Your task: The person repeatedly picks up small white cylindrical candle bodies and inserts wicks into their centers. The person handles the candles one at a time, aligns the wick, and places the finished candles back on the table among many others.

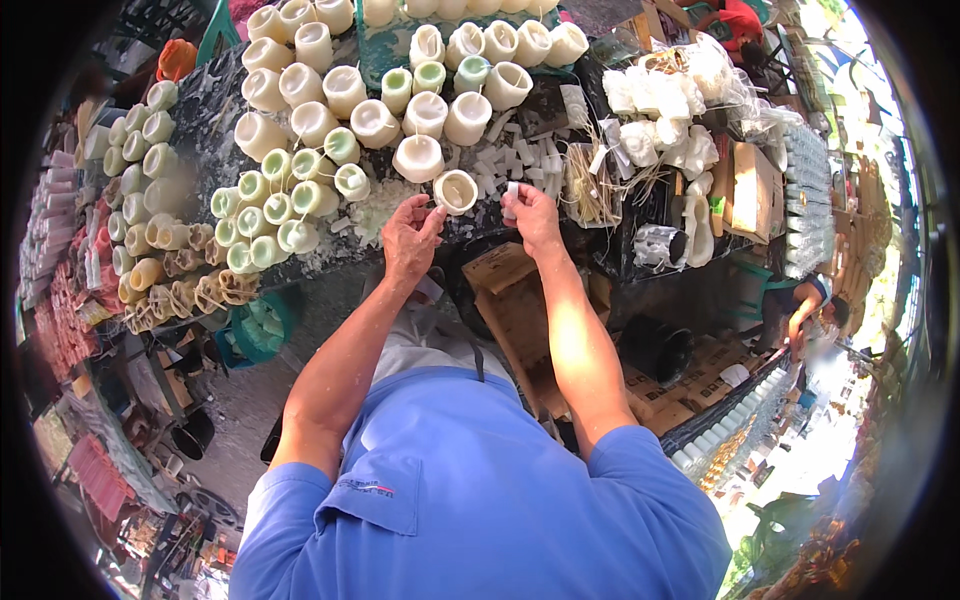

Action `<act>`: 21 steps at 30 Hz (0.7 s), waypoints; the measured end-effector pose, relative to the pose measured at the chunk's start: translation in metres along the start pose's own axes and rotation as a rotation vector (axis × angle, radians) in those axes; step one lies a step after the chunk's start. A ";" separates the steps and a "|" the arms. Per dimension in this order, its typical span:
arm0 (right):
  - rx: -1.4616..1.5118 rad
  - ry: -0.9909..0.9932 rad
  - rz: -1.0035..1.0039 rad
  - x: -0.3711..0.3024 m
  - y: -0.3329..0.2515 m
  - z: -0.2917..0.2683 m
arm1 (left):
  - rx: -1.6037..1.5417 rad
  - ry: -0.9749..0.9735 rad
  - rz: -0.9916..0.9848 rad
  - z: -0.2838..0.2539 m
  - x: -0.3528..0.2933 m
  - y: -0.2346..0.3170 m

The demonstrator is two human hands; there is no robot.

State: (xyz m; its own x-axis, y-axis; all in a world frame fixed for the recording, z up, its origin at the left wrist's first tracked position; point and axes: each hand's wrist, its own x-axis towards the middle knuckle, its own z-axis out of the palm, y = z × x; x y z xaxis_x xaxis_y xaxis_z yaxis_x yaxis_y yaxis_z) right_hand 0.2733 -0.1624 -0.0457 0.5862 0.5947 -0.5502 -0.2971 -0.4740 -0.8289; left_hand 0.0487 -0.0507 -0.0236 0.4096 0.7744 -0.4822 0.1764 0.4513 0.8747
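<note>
A cream pillar candle (457, 193) with a hollowed top stands at the table's near edge, tipped slightly toward me. My left hand (410, 238) is beside its left side, thumb and fingers pinched together near the rim. Whatever they grip there is too small to make out. To the candle's right, my right hand (535, 222) is closed on a small white wax piece (512, 192). Behind the hands lie many loose white wax pieces (515, 160). Another wide cream candle (418, 158) stands just beyond the tipped one.
Rows of cream candles and pale green candles (277, 208) cover the table's left and far parts. On the right are a bundle of wicks (592, 185), crumpled white plastic (660, 100) and a metal can (660, 246). Below the edge sits a cardboard box (515, 320). Another person (803, 305) is at the right.
</note>
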 end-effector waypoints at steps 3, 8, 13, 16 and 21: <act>0.485 -0.139 0.110 -0.001 -0.011 -0.001 | 0.039 -0.030 0.018 0.001 0.002 0.005; 0.418 -0.130 0.033 -0.034 -0.042 0.020 | 0.002 -0.088 -0.013 0.000 0.011 0.001; -0.222 -0.063 -0.343 -0.041 -0.070 0.058 | -0.029 -0.109 0.015 0.002 0.019 -0.006; -0.703 0.039 -0.595 -0.037 -0.080 0.071 | -0.028 -0.112 0.020 0.002 0.021 -0.003; -0.919 -0.003 -0.562 -0.032 -0.086 0.078 | 0.054 -0.121 -0.005 0.001 0.018 0.005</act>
State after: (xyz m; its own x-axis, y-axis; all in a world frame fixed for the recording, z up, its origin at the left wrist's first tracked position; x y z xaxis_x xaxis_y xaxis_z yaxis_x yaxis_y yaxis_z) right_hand 0.2211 -0.0904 0.0350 0.4602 0.8803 -0.1151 0.6949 -0.4379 -0.5704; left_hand 0.0577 -0.0345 -0.0276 0.5132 0.7117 -0.4797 0.2251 0.4277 0.8755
